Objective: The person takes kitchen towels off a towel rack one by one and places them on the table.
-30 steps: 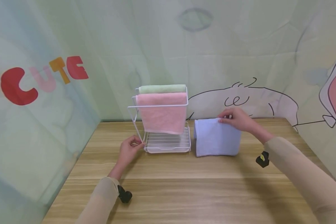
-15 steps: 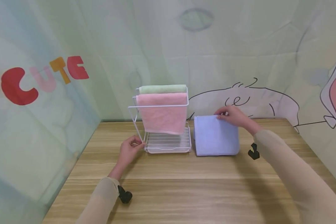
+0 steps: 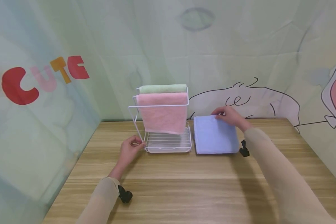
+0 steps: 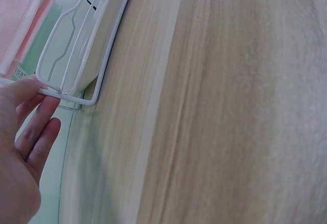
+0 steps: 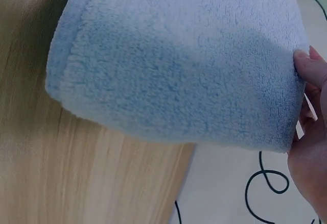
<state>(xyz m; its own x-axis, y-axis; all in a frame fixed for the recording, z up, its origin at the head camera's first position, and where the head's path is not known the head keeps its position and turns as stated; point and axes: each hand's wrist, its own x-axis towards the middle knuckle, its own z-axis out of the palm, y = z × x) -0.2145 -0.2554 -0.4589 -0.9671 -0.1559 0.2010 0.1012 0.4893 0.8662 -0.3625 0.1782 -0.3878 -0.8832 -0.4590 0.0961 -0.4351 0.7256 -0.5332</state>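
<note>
A white wire rack (image 3: 159,106) stands on the table, with a pink towel (image 3: 163,118) and a green towel (image 3: 162,89) draped over its upper bars. My left hand (image 3: 129,150) pinches the rack's lower front-left corner between thumb and fingers; the left wrist view shows the thumb on the white wire (image 4: 76,99). Right of the rack, my right hand (image 3: 230,116) pinches the top edge of a folded blue towel (image 3: 215,135). In the right wrist view, the thumb lies on the fluffy face of this towel (image 5: 184,66) and the fingers are mostly hidden behind it.
The wood-grain table (image 3: 168,193) stretches in front of the rack. A tray (image 3: 168,150) sits in the rack's base under a wire grid. Printed cloth (image 3: 162,37) hangs behind and at both sides, close to the table's back edge.
My right hand has shifted a little left along with the blue towel, which now leans back with its front face showing more squarely. The left hand and the rack have stayed put.
</note>
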